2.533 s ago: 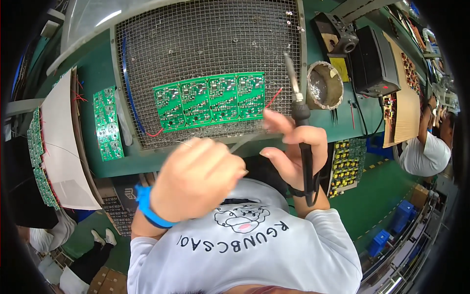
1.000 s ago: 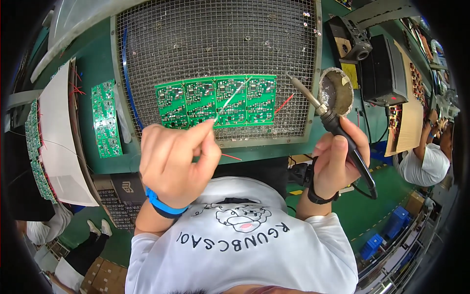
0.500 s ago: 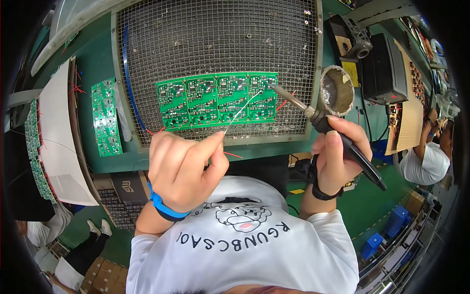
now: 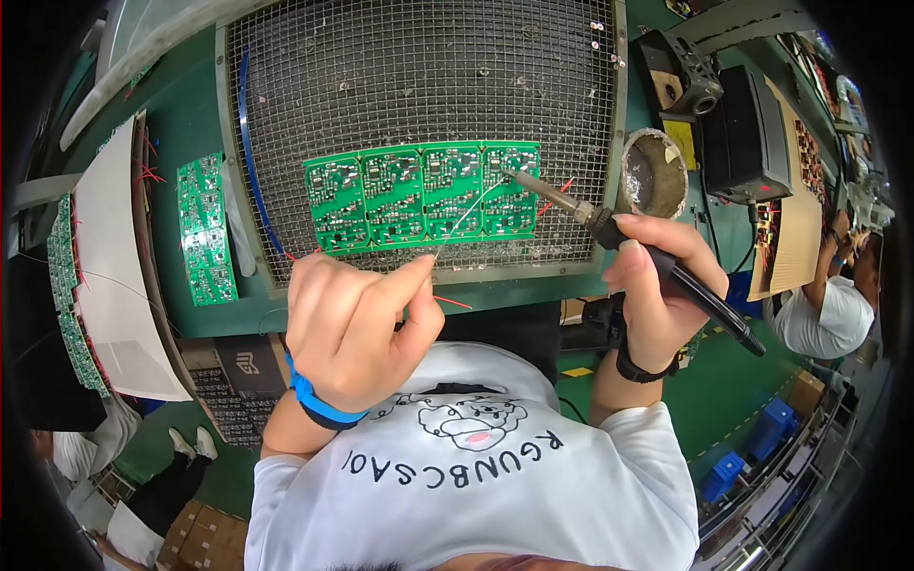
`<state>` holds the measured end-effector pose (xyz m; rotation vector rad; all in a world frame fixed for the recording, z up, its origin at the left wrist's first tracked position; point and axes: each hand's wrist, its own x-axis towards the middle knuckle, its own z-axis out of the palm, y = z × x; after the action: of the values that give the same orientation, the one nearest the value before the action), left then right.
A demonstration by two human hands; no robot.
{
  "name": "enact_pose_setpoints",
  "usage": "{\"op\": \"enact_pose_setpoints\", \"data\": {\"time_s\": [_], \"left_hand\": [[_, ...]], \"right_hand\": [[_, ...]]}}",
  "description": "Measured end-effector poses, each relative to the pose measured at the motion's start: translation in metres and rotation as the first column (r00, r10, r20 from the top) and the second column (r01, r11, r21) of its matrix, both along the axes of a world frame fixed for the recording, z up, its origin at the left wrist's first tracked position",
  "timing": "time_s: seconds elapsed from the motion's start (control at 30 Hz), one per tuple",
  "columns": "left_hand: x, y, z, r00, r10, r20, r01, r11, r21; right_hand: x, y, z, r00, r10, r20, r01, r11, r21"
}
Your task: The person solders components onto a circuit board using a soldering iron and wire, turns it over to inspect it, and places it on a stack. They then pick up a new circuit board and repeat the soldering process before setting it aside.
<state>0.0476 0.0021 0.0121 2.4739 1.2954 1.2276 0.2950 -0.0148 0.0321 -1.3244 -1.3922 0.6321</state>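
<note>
A green circuit board panel (image 4: 395, 228) lies on a wire mesh screen (image 4: 419, 90) in front of me. My left hand (image 4: 357, 319) pinches a thin strand of solder wire (image 4: 467, 217) at the panel's near edge. The strand reaches up and right over the board's right-hand section. In my right hand (image 4: 671, 276) is a soldering iron (image 4: 609, 230) with a black handle, gripped like a pen. Its tip appears to meet the strand's end on that section; whether it touches the board I cannot tell. A red wire shows beside my left fingers.
A round, crusted pot (image 4: 654, 176) stands right of the mesh, near a black box (image 4: 747, 143) and an iron holder (image 4: 681, 81). More green boards (image 4: 206, 228) lie at left beside a white panel (image 4: 119, 276). Another person (image 4: 824, 309) sits at far right.
The soldering iron's tip has moved left and slightly down, to the solder strand's end. My right hand has shifted a little with it, while my left hand is nearly still.
</note>
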Motion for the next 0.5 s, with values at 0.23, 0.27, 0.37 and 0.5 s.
{"op": "enact_pose_setpoints", "data": {"time_s": [0.23,0.27,0.37,0.5], "left_hand": [[0.0001,0.0013,-0.0011,1.0,0.002,-0.011,-0.002,1.0,-0.004],[0.0,0.0015,-0.0014,1.0,0.0,-0.011,0.0,1.0,0.001],[-0.0001,0.0009,0.0001,1.0,0.002,-0.013,-0.001,1.0,0.008],[-0.0004,0.0016,0.0031,1.0,0.004,-0.017,-0.004,1.0,0.009]], "right_hand": [[0.0045,0.0054,0.0088,0.999,0.005,-0.047,-0.009,0.996,-0.092],[0.0058,0.0071,0.0079,0.999,0.04,-0.001,-0.04,0.998,-0.05],[0.0071,0.0091,0.0063,0.99,0.104,0.094,-0.107,0.994,0.027],[0.0049,0.0066,0.0053,0.999,0.04,0.023,-0.04,0.999,0.021]]}}
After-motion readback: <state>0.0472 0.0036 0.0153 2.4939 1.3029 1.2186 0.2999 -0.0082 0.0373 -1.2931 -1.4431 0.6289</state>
